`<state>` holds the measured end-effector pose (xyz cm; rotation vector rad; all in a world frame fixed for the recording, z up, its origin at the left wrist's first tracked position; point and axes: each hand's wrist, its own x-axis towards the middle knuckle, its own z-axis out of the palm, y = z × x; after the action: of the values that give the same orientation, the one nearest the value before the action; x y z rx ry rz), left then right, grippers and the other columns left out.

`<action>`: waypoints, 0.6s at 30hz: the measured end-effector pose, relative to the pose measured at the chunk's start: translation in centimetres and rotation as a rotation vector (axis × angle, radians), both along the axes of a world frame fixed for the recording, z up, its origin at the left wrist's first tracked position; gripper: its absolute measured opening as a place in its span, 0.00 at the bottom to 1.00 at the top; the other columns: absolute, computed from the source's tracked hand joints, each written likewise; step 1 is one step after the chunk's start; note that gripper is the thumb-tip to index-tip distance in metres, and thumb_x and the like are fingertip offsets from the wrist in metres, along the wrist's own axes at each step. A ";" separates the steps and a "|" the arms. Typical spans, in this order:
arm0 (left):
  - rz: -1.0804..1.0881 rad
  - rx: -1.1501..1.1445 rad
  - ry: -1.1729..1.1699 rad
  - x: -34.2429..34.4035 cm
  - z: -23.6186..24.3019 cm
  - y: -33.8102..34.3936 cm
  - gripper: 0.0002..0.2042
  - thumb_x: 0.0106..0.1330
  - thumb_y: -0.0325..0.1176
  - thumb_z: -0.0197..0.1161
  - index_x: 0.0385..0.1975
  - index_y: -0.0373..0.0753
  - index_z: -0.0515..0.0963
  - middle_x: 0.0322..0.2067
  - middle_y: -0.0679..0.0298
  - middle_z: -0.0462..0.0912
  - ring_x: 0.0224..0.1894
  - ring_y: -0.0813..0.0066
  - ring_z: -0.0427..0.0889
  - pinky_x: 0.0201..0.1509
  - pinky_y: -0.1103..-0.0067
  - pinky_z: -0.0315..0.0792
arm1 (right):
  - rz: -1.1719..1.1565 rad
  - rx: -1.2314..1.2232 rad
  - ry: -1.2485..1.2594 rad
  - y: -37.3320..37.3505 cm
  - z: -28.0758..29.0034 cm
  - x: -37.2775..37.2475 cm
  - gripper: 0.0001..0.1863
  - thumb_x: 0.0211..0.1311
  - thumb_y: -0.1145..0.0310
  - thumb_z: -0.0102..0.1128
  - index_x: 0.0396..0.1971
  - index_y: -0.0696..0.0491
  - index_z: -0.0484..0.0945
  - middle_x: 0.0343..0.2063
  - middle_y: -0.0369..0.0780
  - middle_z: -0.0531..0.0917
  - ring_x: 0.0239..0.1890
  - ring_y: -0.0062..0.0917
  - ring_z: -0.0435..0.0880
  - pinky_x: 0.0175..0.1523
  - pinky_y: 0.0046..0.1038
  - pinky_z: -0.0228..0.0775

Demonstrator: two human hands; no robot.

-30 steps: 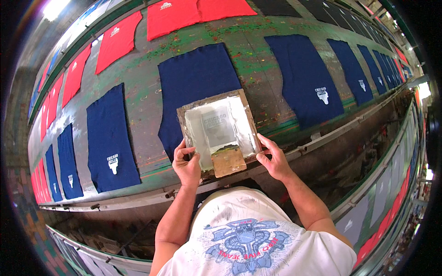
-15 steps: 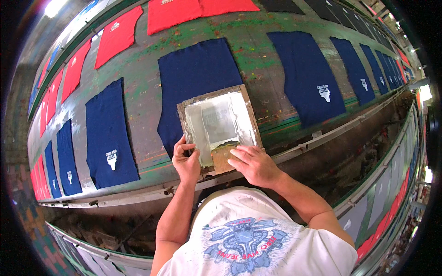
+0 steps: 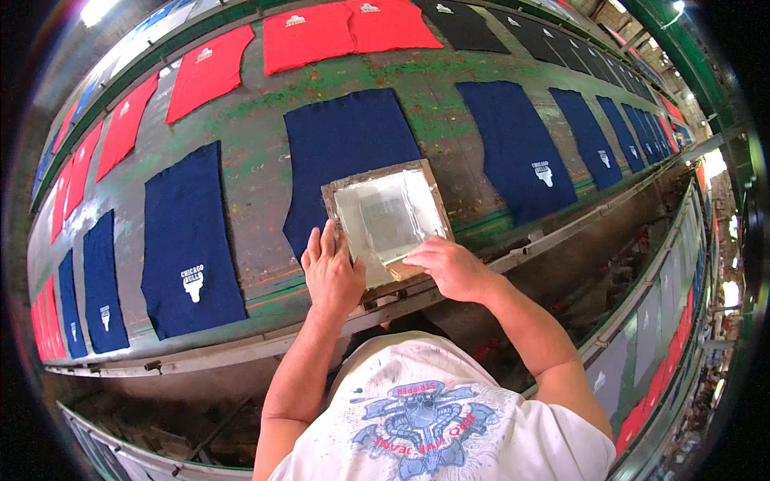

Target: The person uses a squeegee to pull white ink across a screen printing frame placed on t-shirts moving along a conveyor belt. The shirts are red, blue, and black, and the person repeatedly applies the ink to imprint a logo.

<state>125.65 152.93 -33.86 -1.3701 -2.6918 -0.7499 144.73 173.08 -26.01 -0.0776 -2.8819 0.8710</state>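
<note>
A wooden-framed printing screen [image 3: 380, 171] lies over the lower part of a navy fabric piece [image 3: 353, 132], with white ink around its pale mesh. My left hand [image 3: 330, 268] rests on the screen's left edge, its fingers stretched out along the wood. At the near end of the screen, my right hand [image 3: 455, 268] is closed around a wooden squeegee [image 3: 403, 270], which is partly hidden by the fingers. Left of the screen lies a navy piece [image 3: 192, 216] bearing a white print; another printed navy piece [image 3: 517, 144] lies to the right.
The long, paint-stained table [image 3: 257, 184] carries rows of navy pieces, red pieces [image 3: 309, 36] and black pieces [image 3: 461, 28]. A metal rail [image 3: 241, 341] runs along its near edge. Beyond a gap at lower right, another table holds grey pieces [image 3: 630, 365].
My left hand has gone from gripping the screen's edge with curled fingers to lying along it, fingers extended. The squeegee has tilted and its face shows less. The whole view has shifted slightly.
</note>
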 end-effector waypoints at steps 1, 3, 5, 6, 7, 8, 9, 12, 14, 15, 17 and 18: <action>-0.050 0.002 0.003 -0.3 0.2 0.1 0.34 0.70 0.38 0.70 0.74 0.27 0.76 0.80 0.51 0.70 0.83 0.42 0.65 0.83 0.51 0.61 | -0.008 -0.007 0.009 -0.4 -0.5 0.6 0.24 0.62 0.86 0.60 0.57 0.56 0.89 0.53 0.46 0.90 0.58 0.46 0.86 0.67 0.43 0.80; -0.084 -0.068 -0.016 -0.8 0.4 0.3 0.32 0.71 0.36 0.67 0.73 0.26 0.76 0.80 0.51 0.70 0.82 0.42 0.66 0.84 0.51 0.61 | -0.047 0.019 0.060 -1.7 -1.8 1.7 0.24 0.64 0.85 0.60 0.58 0.55 0.90 0.56 0.44 0.89 0.62 0.44 0.85 0.70 0.42 0.79; -0.104 -0.077 -0.001 -1.1 0.2 0.3 0.29 0.72 0.32 0.64 0.72 0.26 0.77 0.79 0.51 0.71 0.78 0.45 0.71 0.84 0.49 0.61 | -0.078 0.093 0.104 -2.8 -3.2 2.5 0.24 0.64 0.84 0.59 0.59 0.55 0.90 0.58 0.43 0.89 0.65 0.43 0.85 0.72 0.42 0.78; -0.111 -0.057 -0.021 -1.4 0.3 0.3 0.29 0.71 0.31 0.64 0.71 0.26 0.78 0.78 0.50 0.72 0.76 0.46 0.73 0.83 0.49 0.61 | -0.095 0.130 0.153 -3.1 -3.7 2.6 0.24 0.65 0.84 0.59 0.59 0.55 0.90 0.58 0.43 0.89 0.66 0.43 0.85 0.73 0.43 0.78; -0.121 -0.045 -0.038 -1.6 0.2 0.3 0.28 0.70 0.31 0.64 0.70 0.26 0.78 0.77 0.50 0.73 0.74 0.47 0.74 0.83 0.48 0.62 | -0.111 0.103 0.168 -3.3 -4.2 2.7 0.25 0.65 0.84 0.60 0.60 0.54 0.90 0.60 0.43 0.88 0.66 0.43 0.85 0.75 0.43 0.77; -0.134 -0.033 -0.054 -1.7 0.2 0.3 0.28 0.69 0.30 0.64 0.69 0.26 0.79 0.77 0.50 0.74 0.72 0.48 0.76 0.83 0.48 0.62 | -0.104 0.123 0.159 -3.2 -4.6 2.5 0.25 0.64 0.84 0.60 0.60 0.54 0.90 0.60 0.43 0.88 0.67 0.43 0.85 0.75 0.43 0.77; -0.132 -0.048 -0.045 -1.7 0.3 0.3 0.28 0.68 0.30 0.65 0.69 0.26 0.79 0.76 0.50 0.75 0.70 0.49 0.77 0.83 0.48 0.62 | -0.102 0.140 0.174 -3.1 -5.0 2.2 0.25 0.64 0.84 0.60 0.59 0.54 0.90 0.60 0.43 0.88 0.67 0.43 0.85 0.75 0.43 0.77; -0.125 -0.088 -0.030 -1.7 0.4 0.6 0.28 0.66 0.28 0.65 0.67 0.26 0.81 0.74 0.50 0.77 0.67 0.51 0.80 0.82 0.49 0.63 | -0.117 0.172 0.199 -2.1 -5.8 0.7 0.26 0.63 0.85 0.60 0.59 0.54 0.90 0.60 0.43 0.88 0.67 0.43 0.85 0.74 0.43 0.78; -0.113 -0.099 -0.022 -1.7 0.5 0.8 0.28 0.65 0.28 0.64 0.67 0.26 0.82 0.74 0.51 0.78 0.66 0.52 0.81 0.82 0.49 0.64 | -0.116 0.187 0.220 -0.8 -6.4 -0.9 0.26 0.63 0.85 0.60 0.59 0.53 0.90 0.59 0.43 0.88 0.66 0.42 0.85 0.74 0.43 0.79; -0.104 -0.120 -0.029 -1.6 0.5 0.8 0.27 0.65 0.27 0.64 0.66 0.26 0.82 0.74 0.51 0.79 0.66 0.52 0.81 0.82 0.49 0.64 | -0.113 0.194 0.232 -0.2 -6.6 -1.8 0.26 0.63 0.86 0.60 0.59 0.53 0.90 0.59 0.43 0.88 0.66 0.42 0.85 0.73 0.43 0.80; -0.080 -0.136 -0.010 -1.5 0.6 1.2 0.27 0.65 0.26 0.64 0.66 0.27 0.83 0.73 0.52 0.79 0.65 0.51 0.82 0.81 0.49 0.64 | -0.116 0.218 0.285 1.0 -6.8 -3.6 0.26 0.63 0.86 0.60 0.58 0.53 0.90 0.58 0.42 0.89 0.65 0.41 0.86 0.71 0.42 0.81; -0.071 -0.139 -0.001 -1.4 0.6 1.4 0.27 0.65 0.26 0.63 0.66 0.27 0.83 0.73 0.52 0.80 0.64 0.51 0.82 0.81 0.50 0.65 | -0.105 0.213 0.293 1.6 -6.8 -4.4 0.25 0.63 0.85 0.60 0.58 0.53 0.90 0.57 0.42 0.89 0.65 0.41 0.86 0.71 0.42 0.81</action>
<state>124.24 154.29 -33.24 -1.5015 -2.7566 -0.5769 140.32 174.65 -32.85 -0.0718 -2.6479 0.5056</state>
